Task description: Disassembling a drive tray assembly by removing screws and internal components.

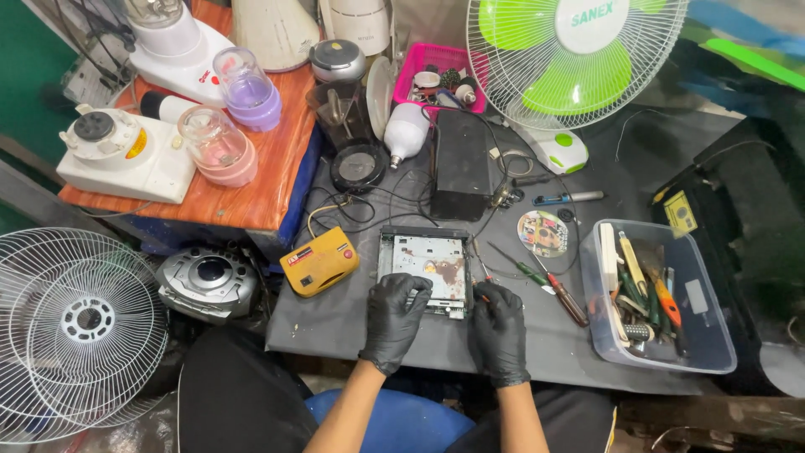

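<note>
Left hand (394, 317) grasps the opened metal unit (425, 268); right hand's (498, 330) grip clenches a screwdriver (480, 270); yellow meter (319, 261) just beside.

fan (579, 50) top cropped, bin tools (646, 294) indistinct

Soft, even light falls from above, bright enough to show detail across the dark grey surface (369, 327). Shadows are faint and short. Small highlights glint on the black-gloved hands, left (394, 317) and right (498, 331), and on the clear plastic tool bin (713, 352). The centre is sharp. Towards the edges the wide lens bends lines and stretches shapes, and the upper right corner, beyond the green-bladed fan (579, 54), is smeared and blurred. The right edge sinks into darkness.
</note>
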